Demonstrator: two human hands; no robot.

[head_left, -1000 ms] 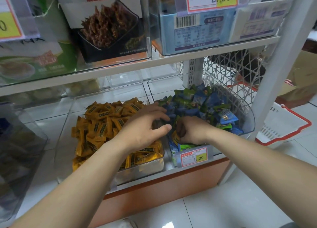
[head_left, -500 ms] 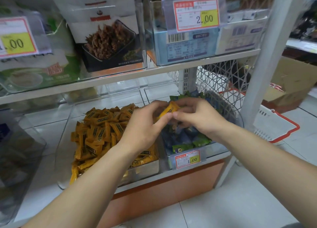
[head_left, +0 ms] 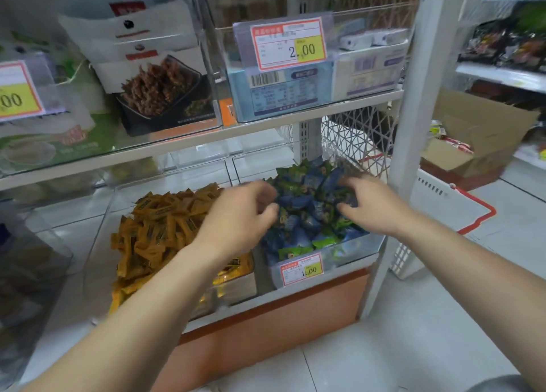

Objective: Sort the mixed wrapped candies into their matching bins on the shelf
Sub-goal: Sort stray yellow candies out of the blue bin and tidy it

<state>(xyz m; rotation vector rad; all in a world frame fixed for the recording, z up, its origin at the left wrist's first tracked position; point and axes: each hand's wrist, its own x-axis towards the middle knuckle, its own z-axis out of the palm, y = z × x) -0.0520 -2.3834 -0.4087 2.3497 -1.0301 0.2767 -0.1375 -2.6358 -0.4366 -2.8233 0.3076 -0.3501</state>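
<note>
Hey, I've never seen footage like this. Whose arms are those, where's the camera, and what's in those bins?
No machine here: these are a person's two bare arms, filmed by one wide-angle camera worn on the head, looking forward and down. On the lower level of a white shop shelf stand two clear plastic bins side by side. The left bin is heaped with yellow-orange wrapped candies; the right bin, with a red and yellow price tag on its front, holds blue and green wrapped candies. The left hand, fingers curled, is near where the bins meet; it is blurred, so I cannot tell whether it holds anything. The right hand rests with spread fingers on the blue and green pile, gripping nothing visible.
</note>
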